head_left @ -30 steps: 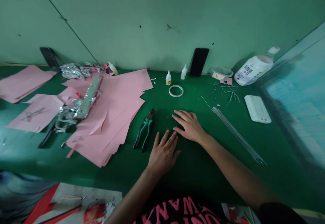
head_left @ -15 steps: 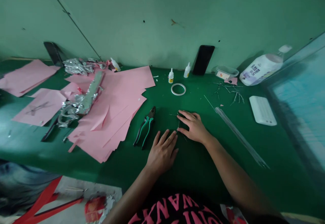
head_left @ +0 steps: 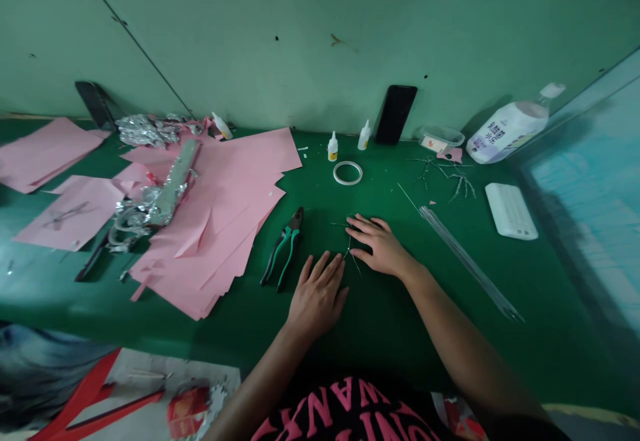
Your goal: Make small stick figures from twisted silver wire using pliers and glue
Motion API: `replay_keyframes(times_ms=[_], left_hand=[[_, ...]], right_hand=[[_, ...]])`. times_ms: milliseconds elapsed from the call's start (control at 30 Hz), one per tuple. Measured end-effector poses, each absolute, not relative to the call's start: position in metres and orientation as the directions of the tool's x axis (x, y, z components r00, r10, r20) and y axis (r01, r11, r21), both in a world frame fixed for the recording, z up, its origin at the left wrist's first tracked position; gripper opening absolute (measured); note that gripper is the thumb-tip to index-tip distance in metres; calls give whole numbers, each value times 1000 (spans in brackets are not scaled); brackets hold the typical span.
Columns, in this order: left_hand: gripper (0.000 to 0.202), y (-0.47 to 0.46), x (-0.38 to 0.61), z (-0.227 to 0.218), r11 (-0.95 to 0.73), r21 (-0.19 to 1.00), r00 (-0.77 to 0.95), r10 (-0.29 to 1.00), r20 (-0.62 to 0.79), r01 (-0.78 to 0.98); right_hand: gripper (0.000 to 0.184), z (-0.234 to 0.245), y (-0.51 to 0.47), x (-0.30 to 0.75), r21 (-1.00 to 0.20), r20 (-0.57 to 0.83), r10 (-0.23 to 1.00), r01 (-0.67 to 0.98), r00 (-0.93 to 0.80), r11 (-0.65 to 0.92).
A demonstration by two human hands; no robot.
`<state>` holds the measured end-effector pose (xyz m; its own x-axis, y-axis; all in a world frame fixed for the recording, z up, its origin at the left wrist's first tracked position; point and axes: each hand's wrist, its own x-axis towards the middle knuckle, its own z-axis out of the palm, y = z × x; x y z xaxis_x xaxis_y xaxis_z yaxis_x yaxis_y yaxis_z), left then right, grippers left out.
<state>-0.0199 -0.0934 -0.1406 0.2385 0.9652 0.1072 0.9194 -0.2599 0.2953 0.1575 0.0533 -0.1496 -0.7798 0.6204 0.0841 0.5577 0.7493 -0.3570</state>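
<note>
A small figure of thin twisted wire (head_left: 349, 241) lies on the green tabletop between my hands, its fine ends pointing several ways. My left hand (head_left: 316, 296) rests flat, palm down, with fingers stretched out and the tips at the figure's lower end. From the other side, my right hand (head_left: 379, 246) lies over the figure's right part. Its fingers are extended and the thumb is apart, touching the wire. Part of the figure is hidden under the right fingers. Green-handled pliers (head_left: 283, 248) lie to the left of my left hand.
A bundle of straight wires (head_left: 465, 258) lies right of my hands, below branched wire pieces (head_left: 443, 173). Behind stand a tape ring (head_left: 348, 173), glue bottles (head_left: 333, 147), a phone (head_left: 397, 114) and a plastic bottle (head_left: 507, 132). Pink paper sheets (head_left: 235, 228) spread leftward. A white box (head_left: 511, 211) lies far right.
The whole view has shifted slightly, so things appear a little further left. Both hands keep nearly the same pose on the wire figure.
</note>
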Motion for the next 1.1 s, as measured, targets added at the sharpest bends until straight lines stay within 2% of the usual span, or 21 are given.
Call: replay_keyframes(times_ms=[200, 367, 433, 567, 767, 933, 1100], left_hand=[[45, -94, -22, -143, -275, 319, 237, 959, 153, 907], [42, -95, -26, -150, -216, 398, 116, 958, 261, 892], [41, -95, -26, -151, -200, 425, 85, 958, 275, 883], [39, -95, -26, -149, -205, 409, 101, 960, 261, 889], [37, -95, -24, -148, -216, 371, 130, 961, 244, 903], [35, -95, -23, -146, -215, 364, 129, 961, 246, 906], [36, -94, -24, -146, -216, 358, 132, 960, 246, 909]], right_hand=[[49, -147, 53, 158, -411, 110, 637, 549, -763, 728], [44, -150, 57, 164, -650, 193, 746, 487, -637, 584], [41, -152, 58, 166, -694, 217, 787, 475, -578, 541], [38, -154, 56, 165, -685, 232, 791, 482, -567, 546], [53, -151, 51, 161, -557, 208, 691, 497, -692, 665], [41, -159, 54, 160, -508, 273, 772, 596, -573, 622], [39, -164, 57, 159, -473, 285, 821, 672, -494, 569]])
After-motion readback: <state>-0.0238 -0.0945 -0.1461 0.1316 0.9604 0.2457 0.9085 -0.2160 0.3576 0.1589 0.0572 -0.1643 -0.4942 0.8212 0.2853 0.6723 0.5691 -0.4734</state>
